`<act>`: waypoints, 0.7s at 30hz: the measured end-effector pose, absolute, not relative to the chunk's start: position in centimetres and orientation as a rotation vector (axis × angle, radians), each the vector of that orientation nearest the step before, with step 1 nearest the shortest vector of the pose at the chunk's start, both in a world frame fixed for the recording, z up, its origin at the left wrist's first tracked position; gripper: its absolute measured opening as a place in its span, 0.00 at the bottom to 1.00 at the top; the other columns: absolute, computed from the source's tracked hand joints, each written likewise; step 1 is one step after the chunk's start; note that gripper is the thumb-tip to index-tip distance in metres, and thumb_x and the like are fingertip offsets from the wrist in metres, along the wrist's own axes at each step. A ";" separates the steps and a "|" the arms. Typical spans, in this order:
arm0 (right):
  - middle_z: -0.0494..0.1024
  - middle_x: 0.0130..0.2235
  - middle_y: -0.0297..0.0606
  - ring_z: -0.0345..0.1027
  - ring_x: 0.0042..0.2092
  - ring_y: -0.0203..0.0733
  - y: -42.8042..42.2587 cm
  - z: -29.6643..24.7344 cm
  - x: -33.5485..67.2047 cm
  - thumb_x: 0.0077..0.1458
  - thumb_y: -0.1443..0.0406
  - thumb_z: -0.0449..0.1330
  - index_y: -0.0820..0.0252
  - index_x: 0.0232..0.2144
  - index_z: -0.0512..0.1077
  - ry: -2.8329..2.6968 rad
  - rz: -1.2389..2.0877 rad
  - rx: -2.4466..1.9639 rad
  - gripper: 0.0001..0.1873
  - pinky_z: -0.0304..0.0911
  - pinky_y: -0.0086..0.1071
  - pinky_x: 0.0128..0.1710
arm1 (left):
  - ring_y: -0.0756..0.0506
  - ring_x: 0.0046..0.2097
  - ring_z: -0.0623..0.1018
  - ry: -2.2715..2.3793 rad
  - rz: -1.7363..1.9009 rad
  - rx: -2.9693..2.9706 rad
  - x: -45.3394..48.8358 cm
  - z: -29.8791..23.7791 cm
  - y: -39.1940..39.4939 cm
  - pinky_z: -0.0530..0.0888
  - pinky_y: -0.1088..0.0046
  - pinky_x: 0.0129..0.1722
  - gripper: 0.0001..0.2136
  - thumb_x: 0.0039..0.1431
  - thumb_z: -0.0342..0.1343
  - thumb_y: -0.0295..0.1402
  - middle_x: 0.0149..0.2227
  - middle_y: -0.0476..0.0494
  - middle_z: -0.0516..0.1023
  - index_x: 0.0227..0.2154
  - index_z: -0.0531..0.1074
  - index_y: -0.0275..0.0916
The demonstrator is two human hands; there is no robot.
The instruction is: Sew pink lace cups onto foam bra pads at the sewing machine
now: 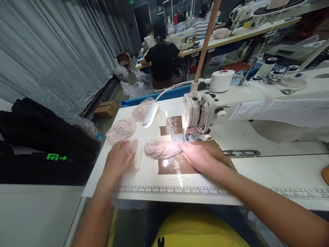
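Note:
My right hand (199,157) lies flat on a pink lace piece (160,149) just in front of the needle of the white sewing machine (205,109), fingers stretched out and pressing the fabric. My left hand (119,158) is motion-blurred at the left of the table, resting over another pale fabric piece (136,159); its fingers look loosely spread. Two more pink lace pieces (122,130) (141,111) lie farther back on the white table (257,171).
A gooseneck lamp (150,115) hangs over the work area. Thread snips (241,153) lie right of the needle. A printed ruler (174,190) runs along the table's front edge. Black bags (38,130) sit left. Other people work at benches behind.

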State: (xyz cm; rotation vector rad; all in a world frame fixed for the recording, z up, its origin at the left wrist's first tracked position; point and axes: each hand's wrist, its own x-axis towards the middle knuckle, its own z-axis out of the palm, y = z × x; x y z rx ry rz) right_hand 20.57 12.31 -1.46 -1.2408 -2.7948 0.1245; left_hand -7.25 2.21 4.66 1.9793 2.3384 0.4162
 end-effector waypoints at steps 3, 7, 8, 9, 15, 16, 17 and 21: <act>0.75 0.30 0.43 0.65 0.25 0.37 13.3 -2.2 19.0 0.52 0.77 0.51 0.63 0.30 0.70 -2.830 0.030 -1.161 0.10 0.51 0.29 0.22 | 0.39 0.59 0.64 2.012 0.487 2.100 -5.7 3.4 2.9 0.68 0.61 0.52 0.19 0.61 0.47 0.42 0.58 0.40 0.64 0.53 0.65 0.43; 0.74 0.28 0.39 0.64 0.26 0.36 12.8 -2.6 19.2 0.53 0.77 0.50 0.62 0.27 0.69 -2.823 -0.063 -0.946 0.10 0.47 0.29 0.22 | 0.41 0.61 0.62 1.862 0.615 2.071 -4.3 2.2 5.9 0.63 0.62 0.58 0.19 0.63 0.44 0.42 0.60 0.40 0.63 0.53 0.66 0.41; 0.74 0.27 0.38 0.64 0.26 0.36 12.6 -2.7 19.5 0.53 0.77 0.50 0.62 0.27 0.68 -2.808 -0.081 -0.901 0.11 0.47 0.30 0.22 | 0.41 0.61 0.62 1.860 0.641 2.053 -4.1 2.0 6.8 0.61 0.61 0.59 0.20 0.64 0.44 0.41 0.60 0.39 0.63 0.54 0.65 0.40; 0.73 0.27 0.38 0.64 0.26 0.36 12.3 -2.7 19.8 0.54 0.77 0.49 0.62 0.28 0.69 -2.786 -0.100 -0.864 0.12 0.48 0.30 0.23 | 0.40 0.61 0.61 1.851 0.643 2.040 -3.9 1.8 7.7 0.60 0.61 0.60 0.21 0.63 0.44 0.42 0.60 0.38 0.62 0.55 0.64 0.38; 0.71 0.21 0.32 0.61 0.21 0.35 10.4 -2.6 21.9 0.60 0.70 0.49 0.61 0.34 0.71 -2.551 -0.148 -0.688 0.11 0.48 0.30 0.21 | 0.46 0.34 0.73 1.447 0.320 1.972 -0.1 0.8 8.0 0.68 0.73 0.32 0.15 0.57 0.51 0.42 0.35 0.45 0.76 0.42 0.72 0.39; 0.71 0.20 0.32 0.61 0.20 0.35 10.0 -2.5 22.2 0.60 0.69 0.49 0.61 0.36 0.71 -2.485 -0.111 -0.652 0.10 0.49 0.30 0.21 | 0.48 0.30 0.71 1.390 0.292 1.951 0.6 0.6 7.4 0.65 0.74 0.28 0.12 0.58 0.50 0.40 0.30 0.48 0.74 0.36 0.73 0.38; 0.72 0.21 0.32 0.61 0.21 0.35 9.6 -2.4 22.5 0.60 0.69 0.49 0.61 0.37 0.71 -2.423 -0.042 -0.633 0.10 0.50 0.29 0.21 | 0.50 0.28 0.69 1.356 0.304 1.927 1.1 0.5 6.7 0.63 0.75 0.27 0.11 0.58 0.49 0.38 0.26 0.50 0.72 0.31 0.73 0.38; 0.77 0.29 0.35 0.67 0.25 0.34 8.2 -1.5 23.3 0.59 0.68 0.48 0.60 0.38 0.69 -2.278 0.519 -0.749 0.10 0.59 0.26 0.26 | 0.49 0.35 0.70 1.253 0.664 1.678 1.8 0.5 4.8 0.66 0.75 0.34 0.11 0.59 0.49 0.38 0.34 0.47 0.71 0.35 0.70 0.37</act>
